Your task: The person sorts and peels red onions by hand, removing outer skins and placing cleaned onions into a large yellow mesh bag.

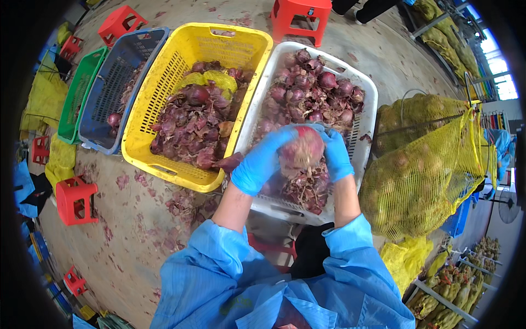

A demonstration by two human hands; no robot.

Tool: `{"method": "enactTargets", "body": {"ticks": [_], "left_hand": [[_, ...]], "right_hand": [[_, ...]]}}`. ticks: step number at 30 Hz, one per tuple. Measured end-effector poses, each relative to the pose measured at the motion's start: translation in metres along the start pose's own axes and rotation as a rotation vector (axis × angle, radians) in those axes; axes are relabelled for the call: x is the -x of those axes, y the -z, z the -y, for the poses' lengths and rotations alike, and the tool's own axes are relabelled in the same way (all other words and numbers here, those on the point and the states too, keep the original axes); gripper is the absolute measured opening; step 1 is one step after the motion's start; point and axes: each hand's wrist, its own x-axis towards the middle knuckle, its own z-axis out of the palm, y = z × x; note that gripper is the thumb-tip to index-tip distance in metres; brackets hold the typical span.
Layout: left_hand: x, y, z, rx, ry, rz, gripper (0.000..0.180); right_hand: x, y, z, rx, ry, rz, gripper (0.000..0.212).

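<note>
Plainly round, purplish-red onion [302, 149], tan-patched, pinched between left fingers [281, 138] and right fingers [329, 138]

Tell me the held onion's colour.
The onion is reddish purple with a pale tan patch; it shows best in the head view.

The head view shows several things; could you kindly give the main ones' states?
Red onion: lifted between both hands
Left hand: gloved, holding onion
Right hand: gloved, holding onion
White crate: partly filled
Yellow crate: partly filled
Dark blue crate: partly filled
Nearest yellow mesh sack: bulging
Red stool beyond white crate: upright
</note>
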Motion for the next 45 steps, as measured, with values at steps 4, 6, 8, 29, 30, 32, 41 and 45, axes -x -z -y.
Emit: {"method": "enactTargets", "body": {"ticks": [4,6,8,29,30,32,41,45], "left_hand": [[-0.002,-0.010,-0.015,0.107,-0.105,-0.259,0.053],[-0.011,0.014,-0.004,-0.162,-0.263,-0.246,0.053],[-0.017,0.007,-0.001,-0.324,-0.316,-0.158,0.050],[-0.013,0.012,0.023,-1.316,-0.329,-0.502,0.027],[-0.015,0.010,0.024,-1.282,-0.328,-0.484,0.028],[-0.014,0.016,0.025,-1.184,-0.388,-0.446,0.029],[-0.001,-0.030,-0.005,-0.139,-0.040,-0.361,0.022],[0.002,0.038,-0.015,0.291,-0.323,-0.222,0.023]], "right_hand": [[0.021,0.004,0.028,-0.063,0.043,-0.193,0.053],[0.041,-0.028,0.066,0.038,0.141,0.048,0.062],[0.047,-0.047,0.073,0.190,0.265,0.249,0.078],[0.038,-0.066,0.034,0.051,0.293,0.004,0.077],[0.037,-0.063,0.031,0.104,0.344,-0.025,0.078],[0.042,-0.065,0.037,0.183,0.411,-0.050,0.078],[0.051,-0.039,0.048,-1.122,-0.048,0.130,0.044],[0.061,0.018,0.089,-1.277,0.097,0.037,0.059]]}}
